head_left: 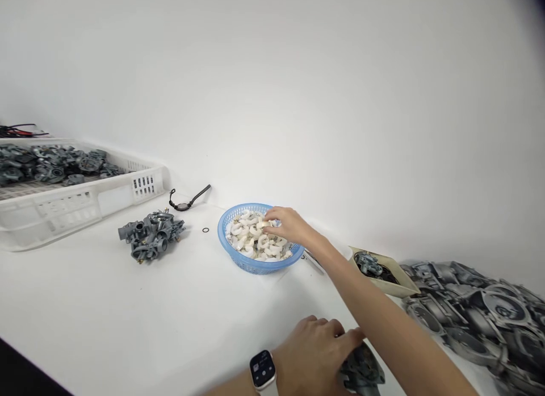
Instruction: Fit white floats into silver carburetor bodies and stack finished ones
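My left hand (313,356), with a smartwatch on its wrist, is wrapped round a dark grey carburetor body (364,369) low in the view. My fingers and right forearm hide part of that body. Further forward, my right hand (286,224) reaches over the rim of a blue plastic basket (259,266). Its thumb and fingers close on one of the white C-shaped carburetor floats (255,232) heaped inside. Several more floats lie around the fingertips, with small metal bits among them.
Carburetors (153,235) sit at left, near a black-strapped wristwatch (183,206) and an O-ring (205,230). A white crate (106,205) holds more carburetors. At right are a cream tray (404,288) with parts and a pile of metal bowl-shaped castings (472,316).
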A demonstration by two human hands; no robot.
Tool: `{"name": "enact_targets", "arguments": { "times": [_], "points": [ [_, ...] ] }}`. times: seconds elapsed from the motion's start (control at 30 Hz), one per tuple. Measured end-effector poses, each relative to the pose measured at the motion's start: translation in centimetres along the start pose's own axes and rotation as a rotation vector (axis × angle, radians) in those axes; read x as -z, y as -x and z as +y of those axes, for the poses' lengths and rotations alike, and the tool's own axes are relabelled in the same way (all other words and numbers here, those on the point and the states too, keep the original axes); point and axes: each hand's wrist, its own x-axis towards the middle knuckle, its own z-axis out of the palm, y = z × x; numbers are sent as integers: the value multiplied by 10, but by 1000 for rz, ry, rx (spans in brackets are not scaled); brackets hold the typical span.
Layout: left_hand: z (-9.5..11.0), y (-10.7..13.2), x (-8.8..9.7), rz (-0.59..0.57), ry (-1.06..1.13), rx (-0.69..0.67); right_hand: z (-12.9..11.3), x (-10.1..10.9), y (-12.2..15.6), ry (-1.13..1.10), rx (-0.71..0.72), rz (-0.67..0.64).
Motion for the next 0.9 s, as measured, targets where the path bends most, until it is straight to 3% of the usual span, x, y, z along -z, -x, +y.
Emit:
{"name": "enact_targets", "arguments": {
  "times": [0.13,0.23,0.3,0.5,0.67,0.8,0.9],
  "points": [
    [1,0,1,-11,4,-29,-15,29,58,-6,38,247],
    [4,1,5,-27,-10,-34,-34,42,102,39,171,477],
    [5,1,6,-42,-12,-29,-46,49,124,87,229,556],
    [7,2,7,-68,14,-1,-66,75,166,182,219,532],
    [8,3,5,-77,-3,37,-61,87,196,238,180,531],
    [11,5,4,-53,-66,42,-41,77,236,162,4,444],
    [13,5,6,0,-57,43,-30,62,270,-18,-211,222]
  ]
}}
